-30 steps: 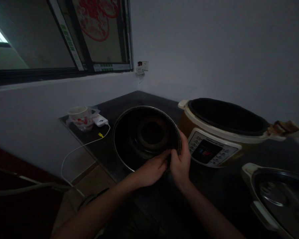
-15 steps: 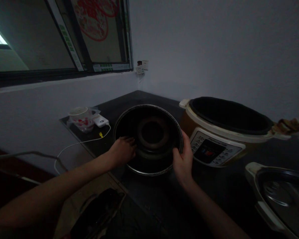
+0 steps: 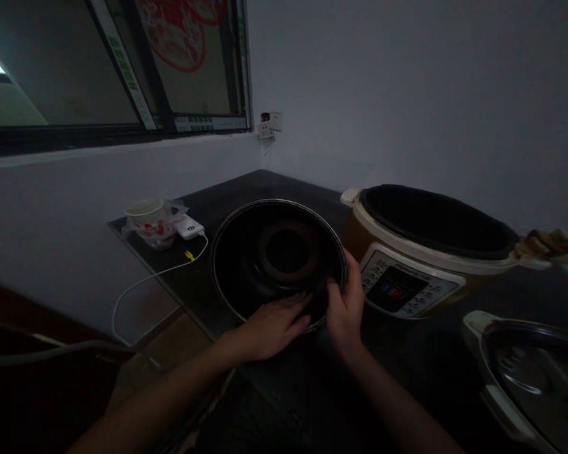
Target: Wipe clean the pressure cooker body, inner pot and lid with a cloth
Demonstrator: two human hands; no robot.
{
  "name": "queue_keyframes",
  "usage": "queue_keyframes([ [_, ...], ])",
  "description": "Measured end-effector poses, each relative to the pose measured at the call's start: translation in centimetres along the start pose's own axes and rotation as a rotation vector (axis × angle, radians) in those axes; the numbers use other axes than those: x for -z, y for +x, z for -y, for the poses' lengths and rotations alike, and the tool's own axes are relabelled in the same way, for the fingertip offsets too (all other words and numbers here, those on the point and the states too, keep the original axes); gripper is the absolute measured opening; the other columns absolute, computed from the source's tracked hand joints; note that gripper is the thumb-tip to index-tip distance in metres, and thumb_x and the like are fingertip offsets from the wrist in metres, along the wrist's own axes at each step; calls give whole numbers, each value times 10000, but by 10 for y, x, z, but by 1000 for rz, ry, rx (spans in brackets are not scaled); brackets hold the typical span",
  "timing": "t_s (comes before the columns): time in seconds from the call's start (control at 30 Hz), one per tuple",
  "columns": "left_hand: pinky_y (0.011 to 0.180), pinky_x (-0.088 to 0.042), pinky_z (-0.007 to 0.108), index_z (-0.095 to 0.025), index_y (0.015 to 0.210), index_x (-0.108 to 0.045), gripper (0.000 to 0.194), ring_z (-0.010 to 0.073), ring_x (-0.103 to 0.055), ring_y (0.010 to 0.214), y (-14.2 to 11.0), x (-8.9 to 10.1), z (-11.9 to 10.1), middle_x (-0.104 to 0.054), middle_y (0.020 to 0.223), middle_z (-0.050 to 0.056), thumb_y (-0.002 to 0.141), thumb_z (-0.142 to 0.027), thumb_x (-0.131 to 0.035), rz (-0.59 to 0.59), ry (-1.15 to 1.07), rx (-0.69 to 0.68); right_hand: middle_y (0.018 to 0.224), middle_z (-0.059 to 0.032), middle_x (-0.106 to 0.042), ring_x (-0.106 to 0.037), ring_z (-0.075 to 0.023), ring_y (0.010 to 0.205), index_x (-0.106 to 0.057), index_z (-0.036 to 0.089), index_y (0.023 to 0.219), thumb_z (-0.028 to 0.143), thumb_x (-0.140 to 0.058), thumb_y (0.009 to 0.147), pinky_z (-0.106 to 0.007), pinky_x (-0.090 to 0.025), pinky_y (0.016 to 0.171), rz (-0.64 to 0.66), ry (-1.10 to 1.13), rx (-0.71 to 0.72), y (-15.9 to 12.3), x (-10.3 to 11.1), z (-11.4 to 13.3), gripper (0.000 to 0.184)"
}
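A dark inner pot [image 3: 288, 249] with a thin shiny rim is tilted towards me on the black countertop. My right hand [image 3: 346, 306] grips its right rim, thumb inside and fingers around the outside. Over the near rim reaches my left hand [image 3: 277, 325], its fingers stretched out along the pot's inner wall; no object shows under them. Just right of the pot stands the electric cooker [image 3: 409, 277], white and brownish-gold, with its top uncovered and a control panel in front. Its lid [image 3: 530, 372] lies upside down at the lower right.
At the left edge of the countertop [image 3: 260, 186] are a bagged cup [image 3: 149, 224] and a white power bank [image 3: 189, 227]. From that, a white cable [image 3: 146, 280] hangs over the edge. Wall sockets [image 3: 269, 126] sit in the corner. Something brown [image 3: 549, 244] rests by the cooker's right handle.
My left hand moved from beside my right hand to the pot's left side, then back to the near rim. My right hand keeps its grip, and the pot tilts slightly.
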State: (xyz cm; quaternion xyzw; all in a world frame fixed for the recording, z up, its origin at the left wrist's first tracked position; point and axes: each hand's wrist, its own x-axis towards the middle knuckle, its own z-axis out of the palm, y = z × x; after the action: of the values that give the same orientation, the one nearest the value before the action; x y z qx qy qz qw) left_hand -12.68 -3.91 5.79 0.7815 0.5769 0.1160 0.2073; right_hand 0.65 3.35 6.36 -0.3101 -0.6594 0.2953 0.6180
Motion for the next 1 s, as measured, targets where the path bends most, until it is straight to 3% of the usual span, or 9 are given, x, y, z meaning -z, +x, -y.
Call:
queue_keyframes([
  [0.1, 1125, -283, 352, -114, 1455, -260, 636, 209, -300, 1382, -2, -2, -12, -292, 1512, 130, 938, -474, -341, -31, -16, -30, 1305, -59, -535, -471, -199, 1234, -483, 235, 1274, 202, -441, 857, -436, -334, 1077, 1, -10, -31, 4, 2, 0, 420],
  [0.23, 1117, -304, 372, -91, 1458, -227, 664, 230, -313, 1375, -4, -4, -16, -273, 1515, 159, 864, -238, -487, -16, 101, -34, 1272, -71, -542, -491, -206, 1205, -483, 219, 1252, 175, -497, 808, -429, -365, 1056, 60, -8, -72, 18, 10, 8, 446],
  [0.33, 1119, -298, 378, -62, 1454, -226, 710, 252, -308, 1375, -7, -3, -14, -266, 1511, 184, 820, -187, -519, 57, 189, -69, 1289, -70, -543, -496, -205, 1212, -488, 220, 1250, 142, -503, 780, -413, -378, 1054, 125, 4, -76, 32, 19, 18, 477],
  [0.53, 1117, -280, 437, -103, 1446, -269, 737, 280, -320, 1367, -21, -5, 1, -311, 1489, 189, 798, -257, -585, 152, 332, -150, 1289, -47, -567, -513, -200, 1214, -519, 239, 1233, 115, -495, 773, -393, -394, 1055, 223, -63, -59, 44, 39, 37, 477],
  [0.7, 1095, -290, 493, -101, 1438, -289, 802, 317, -334, 1355, -29, -4, 13, -318, 1476, 211, 768, -343, -656, 222, 478, -97, 1284, -52, -575, -521, -205, 1209, -517, 233, 1244, 104, -503, 770, -401, -387, 1065, 287, -68, -72, 41, 41, 45, 491],
  [0.9, 1082, -298, 491, -104, 1420, -337, 787, 317, -365, 1339, -33, 8, 29, -351, 1457, 222, 756, -357, -677, 222, 580, -105, 1379, -33, -501, -433, -203, 1294, -478, 252, 1310, 74, -447, 770, -427, -319, 1109, 369, -64, 12, 37, 36, 41, 570],
  [1.0, 1075, -298, 489, -88, 1381, -409, 756, 326, -410, 1310, -34, 20, 35, -410, 1415, 236, 789, -515, -607, 180, 553, -139, 1363, -34, -517, -445, -202, 1279, -502, 249, 1279, 65, -434, 767, -432, -309, 1109, 363, -56, 29, 38, 37, 37, 549],
])
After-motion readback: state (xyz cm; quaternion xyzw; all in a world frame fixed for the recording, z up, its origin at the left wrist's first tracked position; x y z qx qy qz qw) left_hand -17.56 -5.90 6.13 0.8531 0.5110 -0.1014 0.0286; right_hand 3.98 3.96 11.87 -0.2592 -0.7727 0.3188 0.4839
